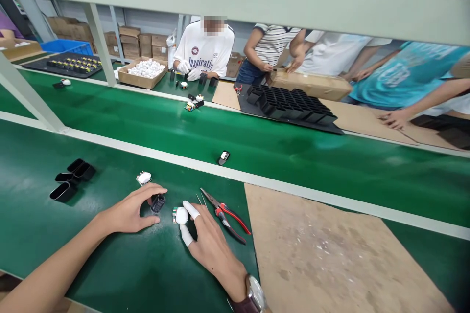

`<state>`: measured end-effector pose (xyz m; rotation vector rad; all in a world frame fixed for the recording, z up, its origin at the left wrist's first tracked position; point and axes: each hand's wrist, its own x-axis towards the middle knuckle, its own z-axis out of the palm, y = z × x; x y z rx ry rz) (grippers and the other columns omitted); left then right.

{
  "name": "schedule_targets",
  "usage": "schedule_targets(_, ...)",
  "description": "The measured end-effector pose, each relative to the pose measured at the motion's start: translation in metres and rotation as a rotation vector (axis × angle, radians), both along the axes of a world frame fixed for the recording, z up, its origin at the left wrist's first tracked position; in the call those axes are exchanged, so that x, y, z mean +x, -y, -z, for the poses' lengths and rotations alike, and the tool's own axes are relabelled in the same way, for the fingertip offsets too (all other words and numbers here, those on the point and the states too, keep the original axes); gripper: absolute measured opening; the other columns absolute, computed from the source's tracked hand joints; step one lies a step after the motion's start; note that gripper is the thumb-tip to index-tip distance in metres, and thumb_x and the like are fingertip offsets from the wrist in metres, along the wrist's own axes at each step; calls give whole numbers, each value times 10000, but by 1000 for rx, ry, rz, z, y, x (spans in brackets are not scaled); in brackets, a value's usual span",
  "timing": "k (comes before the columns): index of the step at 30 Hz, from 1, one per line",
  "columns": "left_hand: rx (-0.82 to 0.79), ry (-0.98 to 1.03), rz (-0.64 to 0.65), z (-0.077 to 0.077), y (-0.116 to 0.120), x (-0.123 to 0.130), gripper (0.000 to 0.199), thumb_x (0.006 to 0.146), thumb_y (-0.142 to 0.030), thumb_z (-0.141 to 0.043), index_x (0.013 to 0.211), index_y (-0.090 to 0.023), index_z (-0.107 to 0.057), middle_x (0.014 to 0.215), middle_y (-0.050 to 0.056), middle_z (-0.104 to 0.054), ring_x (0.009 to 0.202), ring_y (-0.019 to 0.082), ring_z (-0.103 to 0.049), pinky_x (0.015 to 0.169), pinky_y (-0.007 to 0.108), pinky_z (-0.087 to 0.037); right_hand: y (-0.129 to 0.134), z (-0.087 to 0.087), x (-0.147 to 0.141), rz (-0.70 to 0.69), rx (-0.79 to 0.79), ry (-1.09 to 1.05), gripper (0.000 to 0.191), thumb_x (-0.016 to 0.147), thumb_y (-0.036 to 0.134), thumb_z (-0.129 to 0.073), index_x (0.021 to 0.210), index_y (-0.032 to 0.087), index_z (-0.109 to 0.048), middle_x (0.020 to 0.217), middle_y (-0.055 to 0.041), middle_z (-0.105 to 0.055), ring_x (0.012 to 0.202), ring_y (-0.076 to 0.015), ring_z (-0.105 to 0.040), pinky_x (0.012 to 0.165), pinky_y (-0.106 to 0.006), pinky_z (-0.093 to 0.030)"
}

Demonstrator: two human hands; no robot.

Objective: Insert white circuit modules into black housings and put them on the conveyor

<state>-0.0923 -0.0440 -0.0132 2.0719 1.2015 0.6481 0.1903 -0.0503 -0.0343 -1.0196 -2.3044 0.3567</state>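
Observation:
My left hand (134,209) curves around a small black plastic end cap (158,204). Its thumb and forefinger are spread apart, with a gap to the cap. Between finger and thumb, both in white finger cots, my right hand (209,239) grips a small circuit board with a white cover (181,215); a watch is on that wrist. Red-handled long-nose pliers (223,210) lie open just beyond the right hand. Another white-covered circuit board (144,178) rests behind my left hand. Several black oval sleeves (63,191) stand at the left.
Brown cardboard (330,249) covers the bench at right. Past a pale rail (176,161) runs a green belt (154,122) carrying a small black-and-white assembly (223,157). Across it, co-workers stand near a box of white parts (142,76) and rows of black housings (293,102). Frame posts rise at left.

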Motion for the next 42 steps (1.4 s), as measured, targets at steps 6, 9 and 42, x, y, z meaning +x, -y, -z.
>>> schedule_targets(6, 33, -16, -4, 12, 0, 6, 591, 952, -224, -736, 1490, -311, -507, 1424, 88, -616, 1260, 256, -637, 1071, 413, -555, -1, -2, -2, 41, 61, -96, 474, 1007, 113, -527, 1473, 165, -453, 1266, -164, -630, 1169, -291, -655, 964, -493, -629)
schedule_targets(9, 142, -70, -56, 19, 0, 11, 606, 913, -376, -822, 1446, -293, -545, 1354, 100, -649, 1223, 290, -647, 1049, 451, -558, -2, -2, -2, 61, 95, -140, 490, 1000, 116, -548, 1477, 183, -456, 1253, -157, -630, 1173, -288, -656, 964, -484, -627)
schedule_targets(42, 331, -118, -39, 12, 10, 25, 339, 991, -368, -721, 1258, -242, -555, 1205, 90, -687, 1047, 245, -703, 893, 360, -581, 15, -6, -9, -29, 233, -136, 681, 997, 125, -596, 1623, 169, -330, 1227, -172, -689, 1048, -307, -675, 867, -483, -633)
